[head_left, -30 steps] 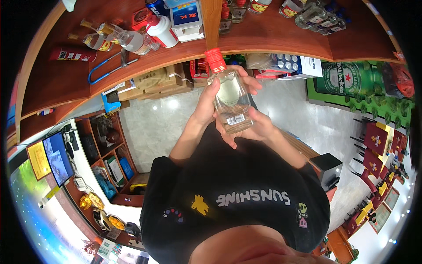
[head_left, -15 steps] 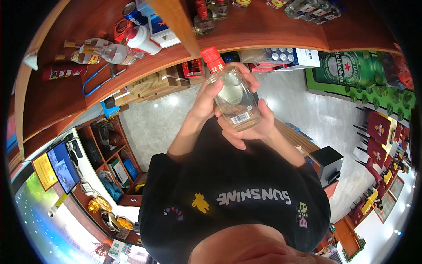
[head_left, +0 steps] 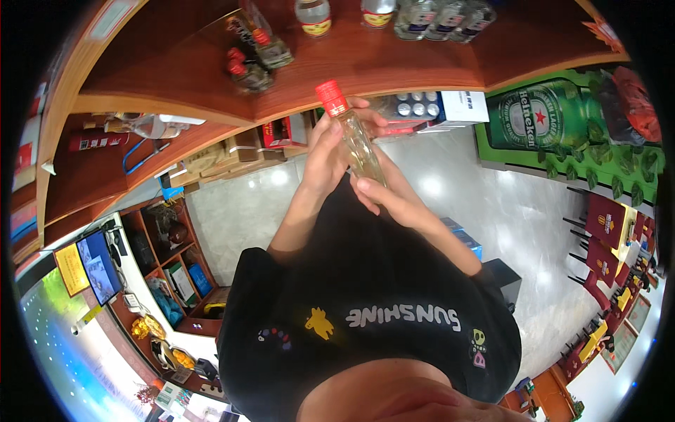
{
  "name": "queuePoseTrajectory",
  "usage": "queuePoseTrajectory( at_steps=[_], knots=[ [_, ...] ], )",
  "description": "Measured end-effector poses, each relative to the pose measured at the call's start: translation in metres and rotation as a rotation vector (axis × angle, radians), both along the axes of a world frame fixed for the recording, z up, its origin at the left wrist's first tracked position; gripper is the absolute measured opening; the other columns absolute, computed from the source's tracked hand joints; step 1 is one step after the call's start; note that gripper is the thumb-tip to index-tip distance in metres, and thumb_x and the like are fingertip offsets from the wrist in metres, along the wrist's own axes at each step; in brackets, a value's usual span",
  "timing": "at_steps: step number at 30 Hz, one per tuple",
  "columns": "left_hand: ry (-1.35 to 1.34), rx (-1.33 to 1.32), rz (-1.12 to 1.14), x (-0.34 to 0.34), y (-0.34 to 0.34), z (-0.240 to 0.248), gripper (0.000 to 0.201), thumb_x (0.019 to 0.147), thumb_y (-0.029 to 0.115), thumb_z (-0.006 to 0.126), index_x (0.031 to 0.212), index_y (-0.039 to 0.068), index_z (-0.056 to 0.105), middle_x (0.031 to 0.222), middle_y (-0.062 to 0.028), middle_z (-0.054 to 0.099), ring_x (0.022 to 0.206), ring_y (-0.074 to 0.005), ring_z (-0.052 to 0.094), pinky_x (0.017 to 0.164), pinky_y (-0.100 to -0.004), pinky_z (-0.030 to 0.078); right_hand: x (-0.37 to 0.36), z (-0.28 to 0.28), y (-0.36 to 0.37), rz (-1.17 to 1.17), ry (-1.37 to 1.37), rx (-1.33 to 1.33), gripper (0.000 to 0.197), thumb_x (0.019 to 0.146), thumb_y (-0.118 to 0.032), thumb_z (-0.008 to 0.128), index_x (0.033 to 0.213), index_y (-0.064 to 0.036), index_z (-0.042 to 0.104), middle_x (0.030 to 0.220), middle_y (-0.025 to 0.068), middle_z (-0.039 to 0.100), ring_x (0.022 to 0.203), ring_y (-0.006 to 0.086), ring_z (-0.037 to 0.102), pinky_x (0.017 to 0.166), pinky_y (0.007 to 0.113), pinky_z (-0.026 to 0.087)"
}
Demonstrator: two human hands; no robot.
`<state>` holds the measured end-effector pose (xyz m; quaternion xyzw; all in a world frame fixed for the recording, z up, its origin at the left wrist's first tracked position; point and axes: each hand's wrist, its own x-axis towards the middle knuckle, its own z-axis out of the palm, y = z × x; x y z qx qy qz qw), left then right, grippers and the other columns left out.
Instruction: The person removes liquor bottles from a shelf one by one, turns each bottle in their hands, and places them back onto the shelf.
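A clear glass liquor bottle [head_left: 364, 156] with a red cap is held between both hands, tilted with its cap away from me and its narrow side toward the camera. My left hand [head_left: 322, 156] grips the neck and upper body, thumb just below the cap. Around the lower end closes my right hand [head_left: 387, 198], its thumb along the bottle's side. On the wooden shelf [head_left: 337, 60] beyond stand small bottles with red caps [head_left: 254, 67], two bottles with yellow labels [head_left: 314, 17] and several clear flat bottles [head_left: 444, 20].
Below the shelf sit a red box [head_left: 275, 132] and a pack of cans [head_left: 420, 105]. A green beer display [head_left: 541, 116] with leaves is at the far right. Left are a cabinet with compartments [head_left: 176, 246] and a monitor [head_left: 98, 267]. Chairs with dark red covers [head_left: 603, 216] line the right.
The bottle has been turned from its broad labelled side to its narrow side, with both hands still on it. My view has shifted, bringing more of the shelf bottles into sight.
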<state>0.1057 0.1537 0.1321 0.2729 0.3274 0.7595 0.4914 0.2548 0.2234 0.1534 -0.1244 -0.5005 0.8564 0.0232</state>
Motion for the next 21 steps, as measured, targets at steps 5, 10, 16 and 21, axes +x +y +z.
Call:
queuePoseTrajectory(
  at_steps=[5,10,16,21],
  knots=[
    [0.197,-0.264,0.157,0.052,0.044,0.005,0.059,0.098,0.045,0.057,0.134,0.0,0.043,0.123,-0.0202,0.058,0.108,-0.0255,0.062,0.092,-0.0376,0.052,0.042,-0.008,0.041,-0.222,-0.125,0.542,0.058,0.094,-0.031,0.07,0.13,0.0014,0.039,0.109,0.0138,0.059,0.097,0.0235,0.061,0.089,0.039,0.046],
    [-0.089,-0.067,0.037,0.072,0.056,0.007,0.048,0.085,0.034,0.062,0.12,0.003,0.051,0.117,-0.0215,0.057,0.095,-0.0257,0.063,0.094,-0.0415,0.05,0.083,-0.01,0.064,-0.122,0.086,0.26,0.056,0.096,-0.025,0.066,0.136,-0.0017,0.035,0.114,0.0154,0.057,0.088,0.0222,0.064,0.071,0.032,0.053],
    [-0.396,0.245,-0.16,0.095,0.077,0.01,0.054,0.078,0.041,0.056,0.116,0.004,0.051,0.115,-0.023,0.056,0.089,-0.0283,0.057,0.102,-0.0482,0.042,0.1,-0.008,0.069,0.168,0.169,-0.517,0.052,0.104,-0.031,0.052,0.143,-0.0034,0.031,0.119,0.0167,0.061,0.075,0.02,0.065,0.051,0.027,0.053],
    [-0.261,0.018,-0.073,0.096,0.074,0.007,0.058,0.079,0.039,0.058,0.122,0.0,0.049,0.121,-0.0271,0.058,0.102,-0.0352,0.061,0.099,-0.049,0.047,0.1,-0.023,0.078,0.127,0.157,-0.176,0.045,0.105,-0.028,0.05,0.139,-0.0004,0.038,0.115,0.0146,0.066,0.074,0.0152,0.064,0.052,0.024,0.051]
  ],
)
